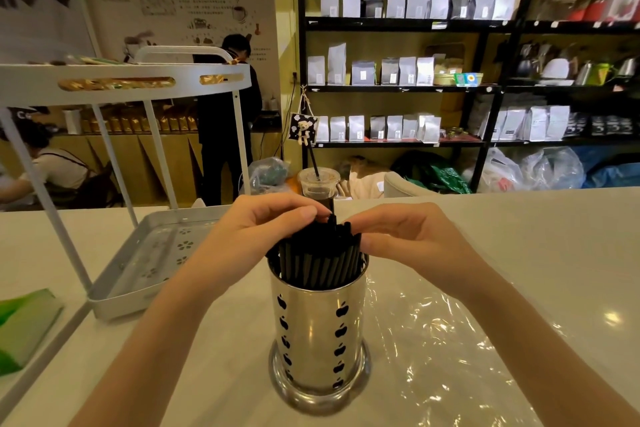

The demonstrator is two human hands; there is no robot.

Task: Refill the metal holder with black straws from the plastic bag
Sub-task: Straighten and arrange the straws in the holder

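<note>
Your metal holder point(318, 333) stands upright on the tabletop point(519, 236), right in front of you, and it is already packed with black straws point(320, 255) whose tops rise well above its rim. Both hands are curled around those tops: your left hand point(258, 230) has its fingers pinched on the straws at the far left of the bundle, and your right hand point(403, 236) presses in on the right side with fingertips touching the ends. The plastic bag point(433, 315) lies flat and crinkled on the tabletop, just beside and behind the holder; it looks emptied, though you cannot be sure from here. The step in hand seems to be settling the bundle. Keep your grip light so you do not crush the ends, gather the leaning straws inward, and let them slide down until they sit even. Mind the iced drink cup point(318, 184) just beyond your fingers; a sweep outward could tip it.
</note>
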